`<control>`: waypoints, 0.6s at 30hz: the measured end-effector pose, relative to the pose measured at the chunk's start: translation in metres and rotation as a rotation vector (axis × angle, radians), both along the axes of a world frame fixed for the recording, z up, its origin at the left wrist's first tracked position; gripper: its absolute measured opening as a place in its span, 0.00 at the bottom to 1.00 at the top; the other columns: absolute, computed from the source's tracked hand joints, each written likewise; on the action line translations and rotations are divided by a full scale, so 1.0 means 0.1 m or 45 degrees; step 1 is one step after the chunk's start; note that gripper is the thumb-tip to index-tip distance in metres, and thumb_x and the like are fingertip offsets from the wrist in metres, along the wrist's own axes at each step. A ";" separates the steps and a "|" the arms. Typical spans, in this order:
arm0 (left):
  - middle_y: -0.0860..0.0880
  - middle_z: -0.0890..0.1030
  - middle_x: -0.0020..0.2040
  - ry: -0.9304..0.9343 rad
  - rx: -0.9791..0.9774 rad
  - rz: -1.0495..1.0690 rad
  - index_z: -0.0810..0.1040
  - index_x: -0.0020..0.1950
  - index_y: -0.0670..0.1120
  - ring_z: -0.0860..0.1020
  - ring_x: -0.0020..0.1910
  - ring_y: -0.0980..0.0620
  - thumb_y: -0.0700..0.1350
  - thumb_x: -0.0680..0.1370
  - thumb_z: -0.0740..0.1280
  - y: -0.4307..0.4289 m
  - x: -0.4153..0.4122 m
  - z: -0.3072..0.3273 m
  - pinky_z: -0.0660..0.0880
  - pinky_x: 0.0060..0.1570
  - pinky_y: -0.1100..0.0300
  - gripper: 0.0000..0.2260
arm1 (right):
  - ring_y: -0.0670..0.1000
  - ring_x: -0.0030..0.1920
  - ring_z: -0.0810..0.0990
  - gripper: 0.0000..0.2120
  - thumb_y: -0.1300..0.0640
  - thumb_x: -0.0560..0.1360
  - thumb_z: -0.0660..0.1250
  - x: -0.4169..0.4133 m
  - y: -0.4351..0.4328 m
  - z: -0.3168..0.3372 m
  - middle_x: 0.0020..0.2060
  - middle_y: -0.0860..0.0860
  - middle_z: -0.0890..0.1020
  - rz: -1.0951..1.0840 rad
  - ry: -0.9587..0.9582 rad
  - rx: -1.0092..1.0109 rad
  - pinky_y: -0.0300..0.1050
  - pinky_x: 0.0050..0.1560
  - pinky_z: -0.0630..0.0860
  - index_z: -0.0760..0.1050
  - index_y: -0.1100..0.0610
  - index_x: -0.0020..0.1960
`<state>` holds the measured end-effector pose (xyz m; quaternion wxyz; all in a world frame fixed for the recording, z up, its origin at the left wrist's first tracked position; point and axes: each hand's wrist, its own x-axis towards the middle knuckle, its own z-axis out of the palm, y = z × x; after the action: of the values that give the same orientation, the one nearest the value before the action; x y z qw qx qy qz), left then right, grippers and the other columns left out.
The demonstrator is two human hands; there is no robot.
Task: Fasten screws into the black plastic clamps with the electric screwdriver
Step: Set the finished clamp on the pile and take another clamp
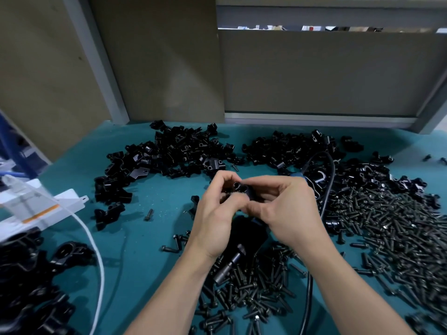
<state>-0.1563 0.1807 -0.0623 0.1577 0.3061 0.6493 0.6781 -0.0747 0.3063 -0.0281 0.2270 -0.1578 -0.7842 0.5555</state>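
Over the middle of the green mat, my left hand (215,209) and my right hand (285,209) together hold one black plastic clamp (239,189), fingers curled round it from both sides. Its round hole faces up between my fingertips. Whether a screw sits in it I cannot tell. The electric screwdriver (232,259) lies on the mat under my wrists, its dark metal nose pointing down-left into loose screws. A big spread of black screws (387,233) covers the mat to the right and near me.
Piles of black clamps (169,151) lie at the back left and more clamps (290,148) at the back right. Further clamps (31,274) heap up at the near left. A white box (36,204) and a white cable (96,252) sit left. A black cord (329,189) runs on the right.
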 end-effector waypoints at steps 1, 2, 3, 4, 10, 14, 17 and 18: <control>0.58 0.80 0.41 -0.020 0.011 -0.002 0.78 0.54 0.57 0.76 0.39 0.60 0.57 0.73 0.67 0.01 -0.01 0.01 0.72 0.36 0.65 0.12 | 0.41 0.49 0.87 0.23 0.69 0.66 0.82 0.00 0.00 0.00 0.45 0.41 0.88 -0.024 0.005 -0.029 0.42 0.55 0.84 0.87 0.46 0.53; 0.58 0.82 0.43 -0.048 0.021 0.008 0.80 0.55 0.59 0.77 0.40 0.61 0.59 0.74 0.68 0.03 -0.02 0.03 0.72 0.35 0.67 0.11 | 0.39 0.47 0.87 0.23 0.67 0.67 0.83 0.00 0.00 0.01 0.44 0.39 0.88 -0.055 0.003 -0.048 0.39 0.52 0.84 0.86 0.46 0.55; 0.58 0.83 0.44 -0.081 0.033 0.022 0.82 0.55 0.61 0.78 0.39 0.61 0.59 0.75 0.70 0.04 -0.02 0.04 0.73 0.34 0.68 0.10 | 0.37 0.45 0.86 0.25 0.65 0.67 0.83 0.01 -0.01 0.02 0.42 0.36 0.87 -0.087 -0.011 -0.046 0.34 0.47 0.83 0.84 0.43 0.57; 0.57 0.85 0.45 -0.114 0.050 0.030 0.84 0.55 0.61 0.78 0.38 0.60 0.58 0.75 0.71 0.05 -0.03 0.05 0.72 0.34 0.68 0.09 | 0.34 0.44 0.85 0.26 0.63 0.67 0.83 0.01 -0.02 0.03 0.40 0.32 0.86 -0.111 -0.028 -0.030 0.29 0.43 0.80 0.82 0.40 0.58; 0.50 0.88 0.48 -0.227 0.121 -0.075 0.88 0.54 0.53 0.80 0.40 0.57 0.46 0.74 0.77 -0.03 -0.12 0.13 0.75 0.36 0.65 0.10 | 0.40 0.42 0.87 0.23 0.60 0.66 0.85 -0.01 -0.06 0.04 0.42 0.42 0.88 -0.159 -0.035 -0.035 0.39 0.43 0.84 0.82 0.43 0.55; 0.50 0.87 0.44 -0.271 0.083 0.036 0.88 0.55 0.51 0.76 0.35 0.55 0.39 0.78 0.73 -0.04 -0.21 0.13 0.75 0.35 0.65 0.09 | 0.39 0.45 0.86 0.16 0.59 0.68 0.82 0.00 -0.06 0.04 0.43 0.42 0.88 -0.078 -0.122 0.182 0.38 0.50 0.83 0.84 0.44 0.51; 0.53 0.86 0.40 -0.328 0.047 0.230 0.88 0.52 0.51 0.76 0.31 0.57 0.40 0.78 0.74 -0.13 -0.31 0.14 0.75 0.33 0.66 0.08 | 0.37 0.40 0.84 0.07 0.57 0.72 0.77 0.04 -0.04 0.14 0.37 0.38 0.85 -0.047 -0.255 0.501 0.30 0.42 0.78 0.85 0.45 0.44; 0.55 0.87 0.39 -0.348 0.052 0.290 0.89 0.46 0.54 0.76 0.30 0.58 0.40 0.78 0.74 -0.18 -0.35 0.14 0.75 0.32 0.67 0.08 | 0.39 0.38 0.83 0.07 0.57 0.73 0.76 0.05 -0.06 0.17 0.36 0.38 0.85 0.013 -0.305 0.575 0.32 0.40 0.79 0.85 0.45 0.42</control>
<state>-0.1914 0.1629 -0.0481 0.1604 0.1389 0.6383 0.7399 -0.0699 0.3007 -0.0106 0.1593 -0.1637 -0.9105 0.3447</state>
